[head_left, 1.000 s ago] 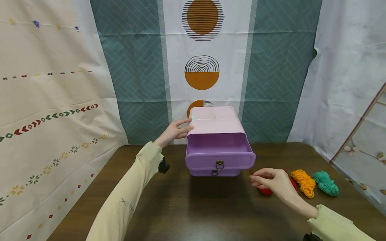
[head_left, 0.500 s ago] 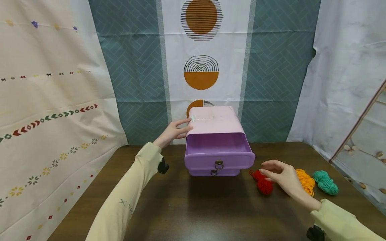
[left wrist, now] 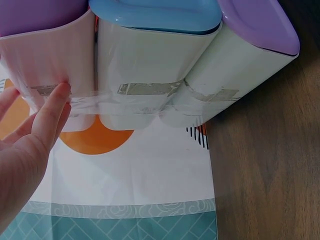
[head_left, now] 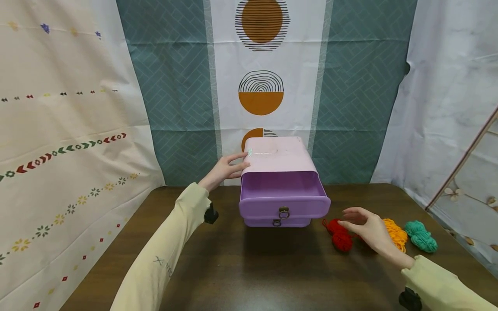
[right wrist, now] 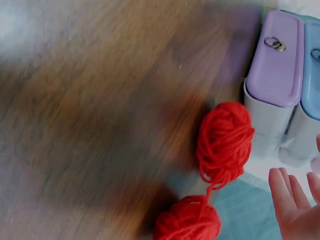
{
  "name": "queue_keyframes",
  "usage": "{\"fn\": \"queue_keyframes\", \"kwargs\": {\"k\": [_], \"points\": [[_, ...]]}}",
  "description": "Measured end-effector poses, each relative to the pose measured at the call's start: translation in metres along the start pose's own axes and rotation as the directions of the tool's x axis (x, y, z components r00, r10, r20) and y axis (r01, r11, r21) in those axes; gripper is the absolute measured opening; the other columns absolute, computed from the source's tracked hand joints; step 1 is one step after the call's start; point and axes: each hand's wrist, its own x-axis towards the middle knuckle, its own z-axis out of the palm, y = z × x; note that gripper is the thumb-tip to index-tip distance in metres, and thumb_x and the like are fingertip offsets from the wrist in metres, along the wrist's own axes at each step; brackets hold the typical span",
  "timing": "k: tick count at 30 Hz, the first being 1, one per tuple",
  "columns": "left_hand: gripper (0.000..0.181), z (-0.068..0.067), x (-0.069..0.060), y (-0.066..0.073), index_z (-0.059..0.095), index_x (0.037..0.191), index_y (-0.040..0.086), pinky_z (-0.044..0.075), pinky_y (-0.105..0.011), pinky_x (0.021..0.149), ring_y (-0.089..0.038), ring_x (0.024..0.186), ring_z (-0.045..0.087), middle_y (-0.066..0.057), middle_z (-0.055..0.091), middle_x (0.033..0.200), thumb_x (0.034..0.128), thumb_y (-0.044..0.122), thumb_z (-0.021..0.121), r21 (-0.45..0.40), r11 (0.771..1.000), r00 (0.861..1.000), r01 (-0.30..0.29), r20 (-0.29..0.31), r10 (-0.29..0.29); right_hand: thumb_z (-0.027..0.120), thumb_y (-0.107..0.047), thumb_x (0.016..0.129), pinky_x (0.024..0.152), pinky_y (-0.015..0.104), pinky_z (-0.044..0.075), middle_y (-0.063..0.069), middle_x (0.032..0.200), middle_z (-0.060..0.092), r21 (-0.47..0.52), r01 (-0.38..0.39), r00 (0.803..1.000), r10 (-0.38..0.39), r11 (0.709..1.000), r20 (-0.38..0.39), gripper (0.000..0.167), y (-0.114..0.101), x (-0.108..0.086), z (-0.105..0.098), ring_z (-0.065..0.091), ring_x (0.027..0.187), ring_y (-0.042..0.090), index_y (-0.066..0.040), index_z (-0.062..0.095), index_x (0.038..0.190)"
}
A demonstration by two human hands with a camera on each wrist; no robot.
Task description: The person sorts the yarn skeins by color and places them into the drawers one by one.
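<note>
Right hand point(head_left: 369, 231), at right over the bench point(head_left: 233, 268): fingers loosely bent, small gap to thumb, nothing gripped, just by the red yarn point(head_left: 342, 242). Red yarn lies right of the drawer unit point(head_left: 278, 157); orange yarn point(head_left: 397, 235) and teal yarn point(head_left: 421, 236) farther right. Purple top drawer point(head_left: 264, 207) pulled out to near side. Left hand point(head_left: 219, 172), fingers spread, touches the unit's left side near the top. Patterned cloth point(head_left: 175, 86) hangs at far side.
</note>
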Motion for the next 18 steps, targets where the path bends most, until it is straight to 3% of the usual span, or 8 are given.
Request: {"fn": "queue_keyframes", "kwargs": {"k": [7, 18], "points": [[0.058, 0.002, 0.001, 0.0, 0.045, 0.135, 0.013, 0.048, -0.03, 0.08, -0.02, 0.103, 0.055, -0.009, 0.048, 0.124, 0.0832, 0.026, 0.067, 0.016, 1.0, 1.0, 0.015, -0.018, -0.015, 0.073, -0.022, 0.078, 0.063, 0.025, 0.051, 0.021, 0.103, 0.06, -0.018, -0.024, 0.997, 0.026, 1.0, 0.074, 0.042, 0.01, 0.004, -0.004, 0.058, 0.089, 0.035, 0.001, 0.058, 0.111], [0.058, 0.0, 0.0, 0.002, 0.045, 0.135, 0.014, 0.047, -0.031, 0.08, -0.02, 0.104, 0.054, -0.008, 0.045, 0.128, 0.0832, 0.027, 0.067, 0.032, 0.999, 1.0, 0.009, -0.009, -0.008, 0.077, -0.02, 0.074, 0.063, 0.024, 0.049, 0.012, 0.09, 0.063, -0.101, -0.013, 0.998, 0.02, 0.995, 0.066, 0.037, 0.017, -0.004, -0.002, 0.059, 0.076, 0.024, 0.002, 0.062, 0.1]]}}
